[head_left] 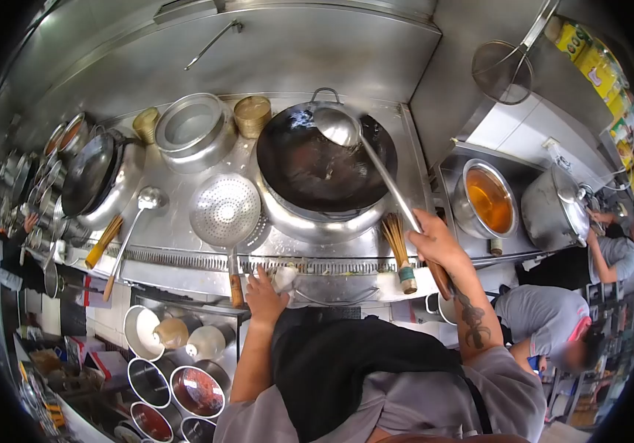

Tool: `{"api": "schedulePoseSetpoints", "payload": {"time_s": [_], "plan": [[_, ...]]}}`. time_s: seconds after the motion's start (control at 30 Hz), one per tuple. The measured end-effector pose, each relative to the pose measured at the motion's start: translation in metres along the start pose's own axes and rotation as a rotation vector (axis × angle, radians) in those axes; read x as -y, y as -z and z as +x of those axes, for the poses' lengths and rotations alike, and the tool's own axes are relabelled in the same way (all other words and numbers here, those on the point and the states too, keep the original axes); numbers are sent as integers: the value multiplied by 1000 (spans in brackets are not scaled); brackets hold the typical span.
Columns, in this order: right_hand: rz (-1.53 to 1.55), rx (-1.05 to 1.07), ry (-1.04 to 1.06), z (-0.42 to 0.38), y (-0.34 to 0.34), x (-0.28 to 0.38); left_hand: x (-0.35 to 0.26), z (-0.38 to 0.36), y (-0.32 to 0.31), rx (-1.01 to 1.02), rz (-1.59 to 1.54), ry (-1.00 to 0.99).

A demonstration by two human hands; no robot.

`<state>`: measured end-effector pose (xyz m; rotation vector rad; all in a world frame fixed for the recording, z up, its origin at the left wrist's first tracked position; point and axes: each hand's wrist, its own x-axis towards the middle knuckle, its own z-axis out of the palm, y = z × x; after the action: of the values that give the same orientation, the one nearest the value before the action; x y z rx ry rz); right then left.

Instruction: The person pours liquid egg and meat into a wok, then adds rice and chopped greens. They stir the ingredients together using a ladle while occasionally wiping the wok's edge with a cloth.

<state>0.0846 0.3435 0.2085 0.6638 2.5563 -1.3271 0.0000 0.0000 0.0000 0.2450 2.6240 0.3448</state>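
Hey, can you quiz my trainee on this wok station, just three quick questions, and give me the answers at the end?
1. Multiple choice: what does the person's right hand hold?
A) knife
B) ladle
C) tongs

2. True or false: the open pot to the right of the wok holds amber liquid.

3. Fill in the blank: the strainer lies to the ____ of the wok.

Key: 1. B; 2. true; 3. left
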Motion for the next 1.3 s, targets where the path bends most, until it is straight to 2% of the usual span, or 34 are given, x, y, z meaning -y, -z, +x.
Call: {"api": "schedulePoseSetpoints", "payload": {"time_s": [0.07, 0.1, 0.17, 0.2, 0.23, 0.3, 0.33, 0.37, 0.43, 0.47, 0.53, 0.6, 0.63, 0.7, 0.77, 0.8, 0.83, 0.87, 0.93, 0.97, 1.03, 1.07, 1.13, 1.17, 1.3], "plan": [[-58, -131, 250, -19, 11, 14, 1, -14, -13, -459, -142, -167], [11, -144, 312, -16, -3, 21, 19, -10, 17, -524, -74, -163], [100, -181, 340, -37, 10, 26, 1, -50, 25, -818, -229, -305], [109, -211, 439, -35, 11, 13, -3, -62, 20, -869, -327, -347], [110, -198, 454, -22, 2, -6, -6, -74, 16, -882, -323, -333], [-202, -444, 657, 0, -18, -40, -7, -106, -1, -685, -624, -157], [-311, -294, 384, -7, -19, -37, -6, -112, -21, -764, -647, -171], [-307, -283, 401, -7, -15, -46, -3, -122, -40, -780, -642, -157], [-341, -58, 523, 9, -3, -76, -2, -150, -74, -400, -664, -31], [-381, -73, 559, 12, -10, -96, -2, -171, -90, -411, -659, -9], [-323, -87, 595, 8, -7, -112, -12, -202, -119, -344, -549, -128], [-259, -163, 625, 8, -10, -135, -20, -233, -145, -347, -539, -57], [-256, -120, 640, 6, -12, -148, -22, -253, -157, -330, -520, -10], [-243, -218, 525, 5, -19, -160, -25, -277, -176, -311, -515, 103], [-204, -97, 458, 0, -5, -170, -29, -296, -189, -307, -552, 104], [-207, -131, 611, 34, -3, -221, -32, -306, -191, -288, -558, 142], [320, 96, 278, -13, 4, -178, -31, -313, -202, -311, -550, 134], [295, 138, 426, 4, 11, -201, -31, -319, -213, -339, -544, 132], [273, 201, 195, -5, 28, -204, -45, -344, -209, -289, -560, 259], [378, 323, 34, -3, 37, -203, -47, -353, -210, -310, -571, 279], [817, 329, -26, -38, 29, -177, -43, -362, -217, -359, -594, 341], [787, 380, -10, -49, 22, -166, -43, -360, -220, -370, -607, 321], [1006, 547, 62, -69, 5, -147, -35, -360, -221, -411, -623, 320], [980, 583, 67, -80, 2, -137, -36, -364, -223, -463, -643, 303], [1012, 953, 96, -93, -39, -104, -15, -396, -217, -664, -760, 319]]}}
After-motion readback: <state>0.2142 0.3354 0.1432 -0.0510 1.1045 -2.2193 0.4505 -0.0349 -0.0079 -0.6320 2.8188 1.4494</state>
